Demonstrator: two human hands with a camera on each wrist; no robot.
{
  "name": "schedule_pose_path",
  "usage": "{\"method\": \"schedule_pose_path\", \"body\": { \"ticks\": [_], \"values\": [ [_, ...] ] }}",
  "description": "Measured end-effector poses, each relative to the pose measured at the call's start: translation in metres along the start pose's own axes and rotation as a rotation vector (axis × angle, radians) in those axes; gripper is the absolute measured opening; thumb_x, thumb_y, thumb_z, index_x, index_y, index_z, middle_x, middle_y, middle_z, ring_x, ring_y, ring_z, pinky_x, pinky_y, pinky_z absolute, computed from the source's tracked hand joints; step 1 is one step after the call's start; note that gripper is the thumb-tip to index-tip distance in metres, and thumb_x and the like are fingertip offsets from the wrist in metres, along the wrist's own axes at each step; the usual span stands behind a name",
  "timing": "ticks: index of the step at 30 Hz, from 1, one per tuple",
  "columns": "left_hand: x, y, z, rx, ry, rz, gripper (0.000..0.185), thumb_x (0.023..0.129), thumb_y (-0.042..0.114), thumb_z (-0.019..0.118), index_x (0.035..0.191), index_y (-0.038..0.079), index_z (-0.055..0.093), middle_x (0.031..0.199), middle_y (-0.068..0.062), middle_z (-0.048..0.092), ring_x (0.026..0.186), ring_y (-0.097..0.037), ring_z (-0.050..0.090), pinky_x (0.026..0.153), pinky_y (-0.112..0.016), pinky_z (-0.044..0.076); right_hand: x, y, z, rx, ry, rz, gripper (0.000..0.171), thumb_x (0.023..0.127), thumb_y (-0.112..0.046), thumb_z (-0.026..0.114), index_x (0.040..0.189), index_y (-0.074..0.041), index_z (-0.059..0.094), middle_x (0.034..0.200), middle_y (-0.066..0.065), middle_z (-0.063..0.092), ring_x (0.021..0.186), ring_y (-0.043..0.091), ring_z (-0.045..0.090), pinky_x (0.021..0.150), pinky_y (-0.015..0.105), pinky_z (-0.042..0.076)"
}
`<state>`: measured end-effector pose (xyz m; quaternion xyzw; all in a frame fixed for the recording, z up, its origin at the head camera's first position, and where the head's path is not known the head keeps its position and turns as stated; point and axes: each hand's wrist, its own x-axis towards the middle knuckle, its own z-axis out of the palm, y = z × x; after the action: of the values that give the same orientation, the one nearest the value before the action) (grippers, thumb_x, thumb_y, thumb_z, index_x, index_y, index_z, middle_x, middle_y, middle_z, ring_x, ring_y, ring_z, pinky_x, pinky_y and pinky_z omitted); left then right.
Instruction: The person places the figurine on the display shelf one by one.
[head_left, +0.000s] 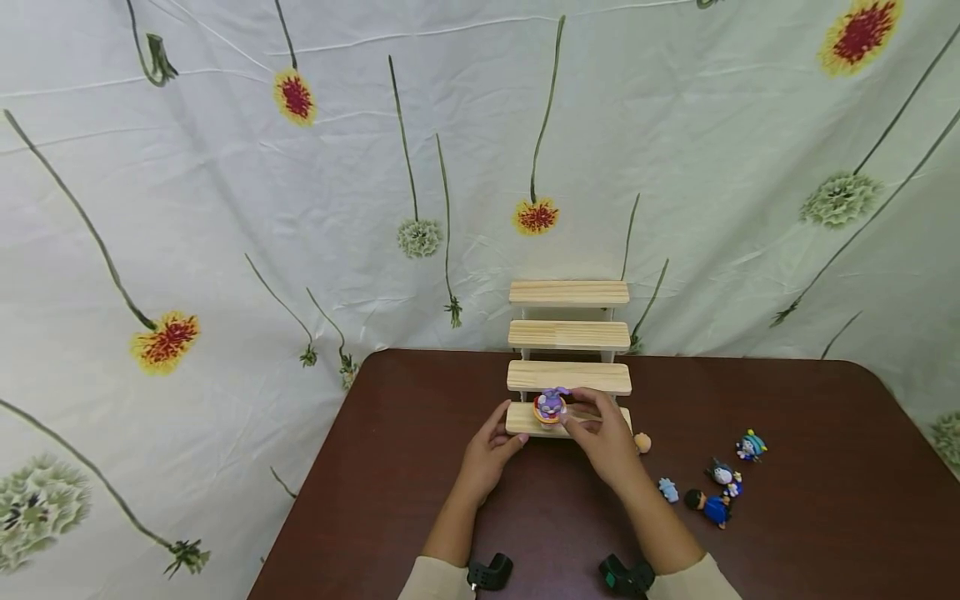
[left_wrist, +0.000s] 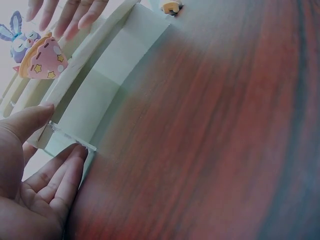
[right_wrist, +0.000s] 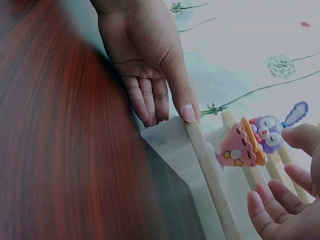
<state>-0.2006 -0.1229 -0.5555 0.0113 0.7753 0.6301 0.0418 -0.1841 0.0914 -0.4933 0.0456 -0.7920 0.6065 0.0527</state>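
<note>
A small purple rabbit figurine (head_left: 551, 405), seated in a pink cup with yellow stars, stands on the lowest board of a stepped wooden display shelf (head_left: 567, 377). My left hand (head_left: 486, 458) holds the left end of that board. Its thumb lies on the board's edge and its fingers reach beside the pale end support, as the left wrist view shows. My right hand (head_left: 603, 437) is at the figurine's right side. In the right wrist view its thumb (right_wrist: 300, 137) is by the rabbit's head, perhaps touching, while the other fingers (right_wrist: 262, 205) stand apart from the figurine.
Right of the shelf, several small figures lie on the dark red-brown table (head_left: 405, 467): a blue-clothed figure (head_left: 714, 506), a dark-haired one (head_left: 725, 475), a teal-capped one (head_left: 751, 446), a pale blue one (head_left: 668, 490) and a peach-coloured one (head_left: 642, 442). A flowered cloth (head_left: 337, 192) hangs behind.
</note>
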Motion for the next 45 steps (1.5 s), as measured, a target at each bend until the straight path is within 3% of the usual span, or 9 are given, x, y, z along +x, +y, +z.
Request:
{"method": "schedule_pose_path", "body": {
  "ticks": [8,23,32,38,45],
  "values": [
    [0.001,-0.002,0.000,-0.007,0.000,-0.006,0.074,0.091,0.030,0.077,0.156,0.025,0.041,0.121,-0.010,0.069,0.101,-0.017,0.067,0.083,-0.026,0.053,-0.005,0.002,-0.009,0.016,0.029,0.033,0.046,0.095,-0.019,0.073,0.136,-0.008,0.056,0.138,0.012,0.054,0.128,0.031,0.058,0.097,0.029,0.052],
    [0.002,-0.001,0.000,-0.013,-0.001,-0.017,0.072,0.091,0.028,0.077,0.155,0.029,0.042,0.119,-0.009,0.069,0.101,-0.016,0.066,0.084,-0.026,0.053,-0.019,0.010,-0.030,0.037,0.082,0.078,0.049,0.096,-0.023,0.071,0.138,-0.008,0.053,0.143,0.008,0.050,0.129,0.026,0.055,0.090,0.010,0.047],
    [0.002,-0.002,0.000,-0.016,-0.005,-0.018,0.073,0.092,0.030,0.076,0.156,0.028,0.042,0.122,-0.009,0.068,0.103,-0.017,0.066,0.087,-0.031,0.054,-0.024,0.013,-0.043,-0.011,0.097,0.097,0.051,0.097,-0.027,0.070,0.140,-0.006,0.052,0.142,0.010,0.049,0.127,0.027,0.055,0.088,0.008,0.046],
    [0.003,-0.003,0.001,-0.018,-0.001,-0.017,0.073,0.092,0.029,0.076,0.156,0.027,0.042,0.120,-0.010,0.068,0.102,-0.016,0.066,0.086,-0.030,0.054,-0.025,0.018,-0.053,-0.039,0.139,0.103,0.049,0.097,-0.025,0.071,0.139,-0.006,0.053,0.139,0.013,0.050,0.127,0.029,0.054,0.091,0.005,0.042],
    [0.004,-0.005,0.000,-0.019,-0.002,-0.004,0.072,0.092,0.027,0.076,0.156,0.026,0.041,0.122,-0.012,0.068,0.100,-0.016,0.066,0.084,-0.026,0.053,-0.028,0.024,-0.062,-0.079,0.146,0.163,0.053,0.097,-0.033,0.070,0.140,-0.009,0.052,0.141,0.013,0.051,0.127,0.032,0.056,0.088,0.005,0.041]
  ]
}}
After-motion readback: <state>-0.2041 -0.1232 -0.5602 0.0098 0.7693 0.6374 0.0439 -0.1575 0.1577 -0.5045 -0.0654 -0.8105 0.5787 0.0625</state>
